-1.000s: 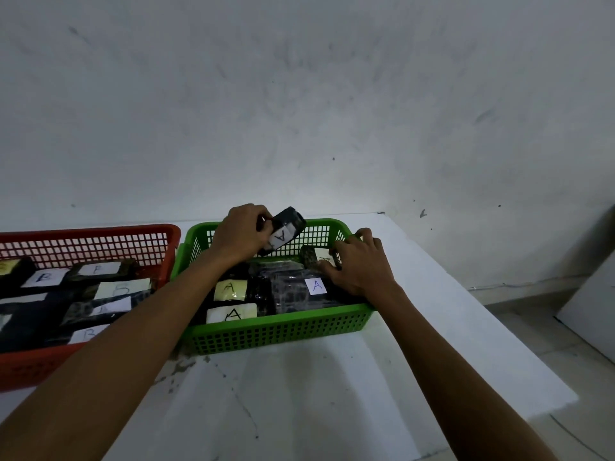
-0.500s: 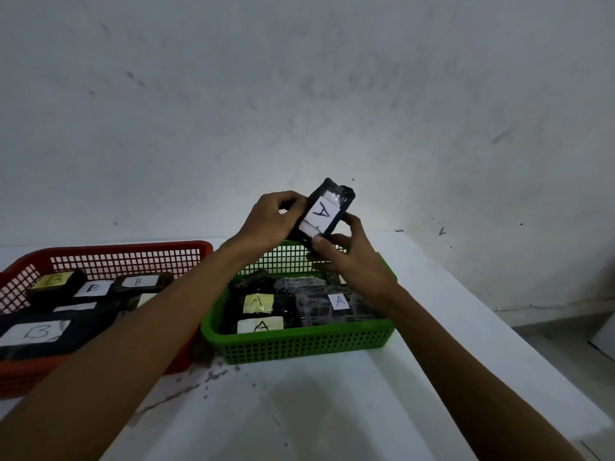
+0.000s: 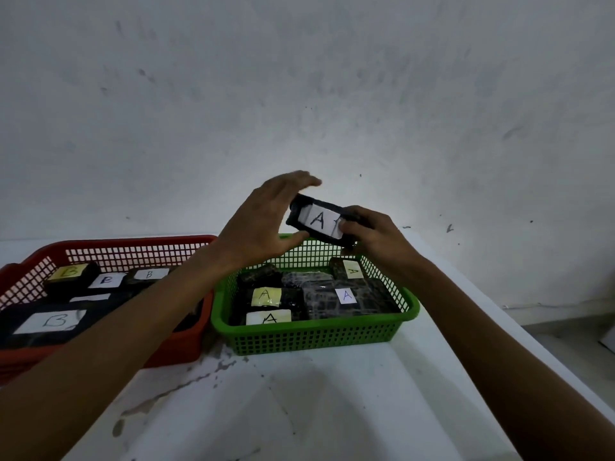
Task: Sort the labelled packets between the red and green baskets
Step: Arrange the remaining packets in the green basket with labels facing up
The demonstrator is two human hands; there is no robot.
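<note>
Grip: our right hand (image 3: 376, 237) pinches a black plastic-wrapped packet labelled A (image 3: 317, 222), left hand (image 3: 263, 224) open beside it; red mesh basket (image 3: 139, 249) shows only B labels, green mesh basket (image 3: 319, 337) only A, so sorting looks nearly finished.

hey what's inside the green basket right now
The green basket holds dark wrapped packets; four labels marked A show. One packet at the back-left shows no label. Whatever lies under that top layer is covered. Another A packet is held above it.
</note>
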